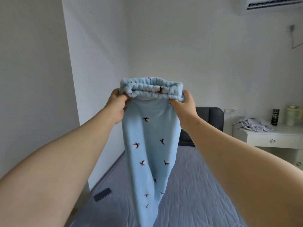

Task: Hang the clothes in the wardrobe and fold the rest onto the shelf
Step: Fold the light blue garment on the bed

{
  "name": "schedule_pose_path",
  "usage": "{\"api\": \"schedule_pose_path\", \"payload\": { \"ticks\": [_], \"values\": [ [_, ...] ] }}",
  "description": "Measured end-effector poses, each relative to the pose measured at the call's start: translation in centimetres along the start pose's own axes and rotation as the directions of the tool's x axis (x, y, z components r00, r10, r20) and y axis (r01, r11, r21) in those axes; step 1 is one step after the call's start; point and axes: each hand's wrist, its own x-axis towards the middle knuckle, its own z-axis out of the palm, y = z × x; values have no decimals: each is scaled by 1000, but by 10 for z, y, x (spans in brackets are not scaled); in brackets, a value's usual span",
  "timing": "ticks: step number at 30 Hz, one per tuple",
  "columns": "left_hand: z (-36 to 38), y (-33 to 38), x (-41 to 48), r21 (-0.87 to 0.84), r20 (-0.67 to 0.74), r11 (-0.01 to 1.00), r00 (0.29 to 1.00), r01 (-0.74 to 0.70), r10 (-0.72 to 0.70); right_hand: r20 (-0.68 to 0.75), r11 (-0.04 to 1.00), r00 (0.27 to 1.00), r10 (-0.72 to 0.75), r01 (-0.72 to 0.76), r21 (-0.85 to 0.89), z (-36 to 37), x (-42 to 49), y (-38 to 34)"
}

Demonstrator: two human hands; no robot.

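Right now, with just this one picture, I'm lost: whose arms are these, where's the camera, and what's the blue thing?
No machine here. The camera is worn on a person's head, looking forward and down, so both bare arms are theirs. The left hand and right hand each grip the elastic waistband of light blue trousers with small bird prints, holding them up over a bed with a grey sheet. A dark phone lies near the bed's left edge. On the right, a white table bears a crumpled pale garment and a pale green jug.

Fleecy matt cloth trousers (147, 145); wrinkled cloth bedsheet (196, 185).
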Motion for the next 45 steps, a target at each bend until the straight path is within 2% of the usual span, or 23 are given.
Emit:
{"api": "schedule_pose_path", "payload": {
  "ticks": [6,14,18,22,30,37,45],
  "values": [
    [-34,-23,-73,25,58,995,993,97,-99,-6,994,996,87,-87,-65,-12,-80,2],
    [-105,-45,-199,227,8,943,967,245,-253,-111,946,941,321,-325,-16,-5,-228,-3],
    [-132,-62,-259,246,-21,913,944,325,-330,-157,883,879,451,-465,-64,-8,-301,6],
    [-154,-90,-311,285,-39,863,905,417,-424,-143,804,809,570,-585,-110,-17,-364,18],
    [-176,-173,-395,233,-121,745,778,625,-616,-68,629,644,762,-761,-155,-39,-451,60],
    [-171,-235,-441,338,-158,671,742,660,-652,-61,479,504,862,-846,-233,-69,-491,108],
    [-205,-298,-434,382,-189,579,674,720,-714,-93,401,434,896,-882,-246,-43,-491,178]
  ]
}}
